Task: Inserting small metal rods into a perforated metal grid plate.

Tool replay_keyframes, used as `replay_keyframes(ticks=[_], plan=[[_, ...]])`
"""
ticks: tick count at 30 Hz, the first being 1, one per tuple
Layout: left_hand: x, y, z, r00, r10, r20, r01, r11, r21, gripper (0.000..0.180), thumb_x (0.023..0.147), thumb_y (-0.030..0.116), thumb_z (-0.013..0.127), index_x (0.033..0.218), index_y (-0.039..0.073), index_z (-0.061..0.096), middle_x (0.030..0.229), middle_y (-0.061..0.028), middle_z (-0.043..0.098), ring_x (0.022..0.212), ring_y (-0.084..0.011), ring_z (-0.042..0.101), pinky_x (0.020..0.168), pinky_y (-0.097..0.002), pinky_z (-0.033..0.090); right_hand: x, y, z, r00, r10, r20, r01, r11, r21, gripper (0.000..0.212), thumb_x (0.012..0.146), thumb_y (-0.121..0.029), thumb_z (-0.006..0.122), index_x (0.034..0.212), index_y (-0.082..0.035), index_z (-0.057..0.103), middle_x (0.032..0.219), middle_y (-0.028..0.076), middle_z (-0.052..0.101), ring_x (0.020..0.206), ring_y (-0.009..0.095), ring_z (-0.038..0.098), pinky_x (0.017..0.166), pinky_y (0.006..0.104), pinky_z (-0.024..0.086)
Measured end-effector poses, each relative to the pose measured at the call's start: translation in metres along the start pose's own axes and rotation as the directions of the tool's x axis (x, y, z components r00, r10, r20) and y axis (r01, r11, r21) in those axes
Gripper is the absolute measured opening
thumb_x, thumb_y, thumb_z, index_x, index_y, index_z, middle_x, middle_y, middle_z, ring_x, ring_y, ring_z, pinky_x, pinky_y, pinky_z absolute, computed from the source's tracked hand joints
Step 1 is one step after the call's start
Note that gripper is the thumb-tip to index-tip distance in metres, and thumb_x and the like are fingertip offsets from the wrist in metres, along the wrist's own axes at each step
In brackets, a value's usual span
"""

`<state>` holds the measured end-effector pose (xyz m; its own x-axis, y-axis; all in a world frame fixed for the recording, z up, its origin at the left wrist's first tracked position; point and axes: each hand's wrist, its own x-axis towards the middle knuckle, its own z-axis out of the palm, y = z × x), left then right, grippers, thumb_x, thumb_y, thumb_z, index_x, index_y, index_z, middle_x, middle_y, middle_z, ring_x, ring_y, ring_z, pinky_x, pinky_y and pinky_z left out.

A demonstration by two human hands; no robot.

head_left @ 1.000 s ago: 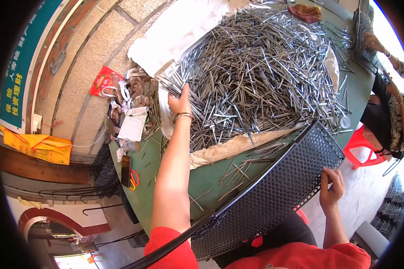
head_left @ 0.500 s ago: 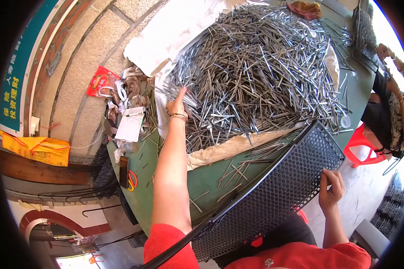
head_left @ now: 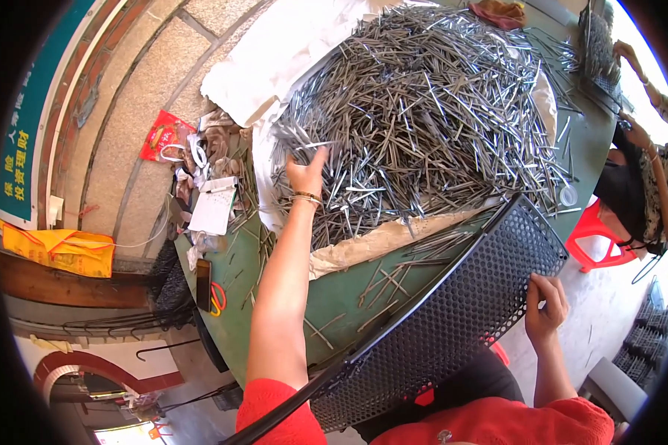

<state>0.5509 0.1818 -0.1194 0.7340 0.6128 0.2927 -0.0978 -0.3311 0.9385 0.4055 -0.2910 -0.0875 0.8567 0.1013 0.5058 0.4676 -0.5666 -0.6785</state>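
Fingers of the left hand (head_left: 304,176) look closed round a bunch of thin metal rods (head_left: 298,136), thumb on the right side; the bunch is blurred and lies over the left edge of the pile (head_left: 423,111). Fingers of the right hand (head_left: 548,304) are curled at the right rim of the black mesh (head_left: 460,308) — probably to steady it; I cannot tell whether they pinch or only rest. The mesh slants along the surface's near edge, over the lap, perhaps so both edge and legs support it. A sheet (head_left: 252,67) lies beneath the pile, likely to gather the rods; some lie loose on the green surface (head_left: 334,300). Phone (head_left: 203,285) and scissors (head_left: 217,298) sit near left, apart from the pile; far right, a co-worker's hand (head_left: 627,55) is beside a black rack (head_left: 600,55).
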Motion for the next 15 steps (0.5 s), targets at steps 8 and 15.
replay_keyframes(ticks=[8, 15], plan=[[0.002, -0.015, -0.012, 0.985, 0.050, -0.163, -0.049, 0.999, 0.012, 0.027, 0.074, 0.010, 0.076, 0.095, -0.002, 0.063, 0.088, -0.0045, 0.066, 0.074, -0.0118, 0.060, 0.072, -0.0277, 0.049, 0.001, -0.004, -0.002, 1.000, -0.025, -0.010, 0.025, 1.000, 0.002, 0.018, 0.079, 0.011, 0.061, 0.094, 0.002, 0.062, 0.079, 0.009, 0.058, 0.059, 0.011, 0.051, 0.050, 0.0219, 0.039], [0.020, 0.012, -0.010, 0.969, -0.116, -0.217, 0.032, 0.934, -0.356, 0.013, 0.076, 0.006, 0.068, 0.082, -0.002, 0.060, 0.076, -0.0082, 0.064, 0.065, -0.0175, 0.061, 0.061, -0.0298, 0.049, 0.008, -0.012, -0.008, 0.999, 0.012, 0.052, -0.015, 0.999, 0.052, 0.020, 0.077, 0.013, 0.062, 0.095, 0.003, 0.062, 0.080, 0.011, 0.060, 0.062, 0.015, 0.056, 0.053, 0.0235, 0.044]])
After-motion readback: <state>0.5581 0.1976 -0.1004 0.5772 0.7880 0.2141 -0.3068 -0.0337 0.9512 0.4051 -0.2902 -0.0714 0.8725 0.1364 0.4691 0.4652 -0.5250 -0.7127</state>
